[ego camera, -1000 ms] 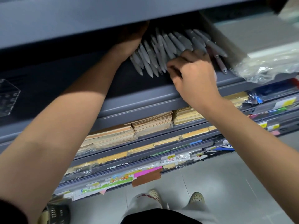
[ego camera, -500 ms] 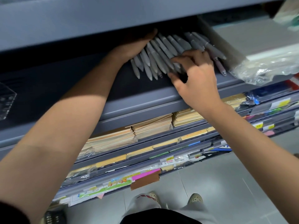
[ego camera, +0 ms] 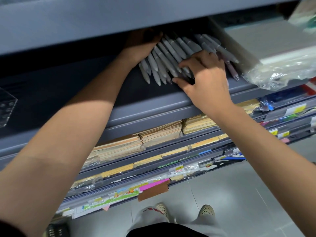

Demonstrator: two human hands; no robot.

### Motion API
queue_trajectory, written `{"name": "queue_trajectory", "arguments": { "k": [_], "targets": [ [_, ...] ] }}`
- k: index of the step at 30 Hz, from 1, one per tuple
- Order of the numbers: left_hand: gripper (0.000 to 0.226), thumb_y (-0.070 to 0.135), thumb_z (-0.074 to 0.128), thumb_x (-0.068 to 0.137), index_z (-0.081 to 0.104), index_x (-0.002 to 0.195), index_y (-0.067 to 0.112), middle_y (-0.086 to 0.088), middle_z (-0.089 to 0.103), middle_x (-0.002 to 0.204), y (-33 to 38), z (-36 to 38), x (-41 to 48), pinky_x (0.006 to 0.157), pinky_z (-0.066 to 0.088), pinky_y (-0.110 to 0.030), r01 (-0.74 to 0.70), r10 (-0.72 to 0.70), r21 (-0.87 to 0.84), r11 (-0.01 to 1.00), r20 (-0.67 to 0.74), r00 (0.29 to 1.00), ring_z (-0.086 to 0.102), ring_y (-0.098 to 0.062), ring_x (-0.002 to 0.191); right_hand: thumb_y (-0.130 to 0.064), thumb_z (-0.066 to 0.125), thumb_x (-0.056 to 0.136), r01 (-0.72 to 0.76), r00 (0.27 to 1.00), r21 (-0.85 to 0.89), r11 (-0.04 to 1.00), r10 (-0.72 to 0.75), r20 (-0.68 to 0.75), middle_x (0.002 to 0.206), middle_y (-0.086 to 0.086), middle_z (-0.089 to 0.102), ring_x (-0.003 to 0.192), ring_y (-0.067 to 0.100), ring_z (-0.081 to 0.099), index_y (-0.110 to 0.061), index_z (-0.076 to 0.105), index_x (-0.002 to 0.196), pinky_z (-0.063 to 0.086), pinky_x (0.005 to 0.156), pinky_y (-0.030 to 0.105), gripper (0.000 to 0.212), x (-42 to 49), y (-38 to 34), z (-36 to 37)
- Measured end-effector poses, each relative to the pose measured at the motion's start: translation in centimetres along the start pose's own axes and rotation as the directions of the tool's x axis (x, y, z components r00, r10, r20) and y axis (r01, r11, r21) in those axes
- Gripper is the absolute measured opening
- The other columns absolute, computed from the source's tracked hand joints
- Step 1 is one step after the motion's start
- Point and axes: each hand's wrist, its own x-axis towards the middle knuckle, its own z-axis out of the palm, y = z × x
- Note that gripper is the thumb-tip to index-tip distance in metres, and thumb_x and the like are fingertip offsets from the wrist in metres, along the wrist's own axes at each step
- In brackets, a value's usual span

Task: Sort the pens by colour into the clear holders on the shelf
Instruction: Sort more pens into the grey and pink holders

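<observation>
The pens (ego camera: 171, 55) lie in a loose grey fan on the shelf (ego camera: 153, 103), tips toward the front edge, tucked under the shelf above. None is in a holder yet, so I judge the sorting has barely begun.

The left hand (ego camera: 143, 43) presses against the left side of the pile, probably as a stop so the pens don't roll off while they are picked over. Its fingers are lost in shadow under the upper shelf, so whether they are curled or flat cannot be told.

The right hand (ego camera: 203, 74) sits on the right front of the pile, fingers curled over the barrels and thumb underneath, pinching what looks like a dark pen (ego camera: 190, 79) out from among the grey ones. Pulling out the odd colour first seems sensible.

One clear holder (ego camera: 6, 106) stands far left of the pile, well apart. A crumpled plastic bag (ego camera: 282, 72) lies just right of the pile.
</observation>
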Motion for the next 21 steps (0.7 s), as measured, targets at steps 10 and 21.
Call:
{"name": "queue_trajectory", "arguments": {
  "k": [10, 21],
  "targets": [
    [0.025, 0.026, 0.063, 0.097, 0.07, 0.106, 0.004, -0.003, 0.063, 0.098, -0.4, 0.1, 0.1, 0.072, 0.038, -0.004, 0.002, -0.007, -0.063, 0.998, -0.07, 0.998, 0.055, -0.006, 0.092, -0.023, 0.064, 0.086, -0.028, 0.998, 0.142, 0.989, 0.037, -0.059, 0.109, 0.014, 0.062, 0.104, 0.04, 0.056, -0.014, 0.07, 0.104, 0.047, 0.086, 0.048, 0.021, -0.8, 1.1, -0.1],
    [0.06, 0.056, 0.043, 0.1, 0.04, 0.15, 0.024, -0.006, 0.038, 0.158, 2.4, -1.8, -2.4, 0.119, 0.028, -0.04, 0.155, -0.166, 0.23, 0.961, 0.027, 0.986, 0.036, -0.026, 0.144, -0.012, 0.062, 0.086, -0.06, 0.995, 0.191, 0.98, 0.074, -0.064, 0.108, 0.013, 0.061, 0.09, 0.033, 0.06, -0.013, 0.071, 0.097, 0.05, 0.081, 0.039, 0.015, -0.7, 1.5, -0.3]
  ]
}}
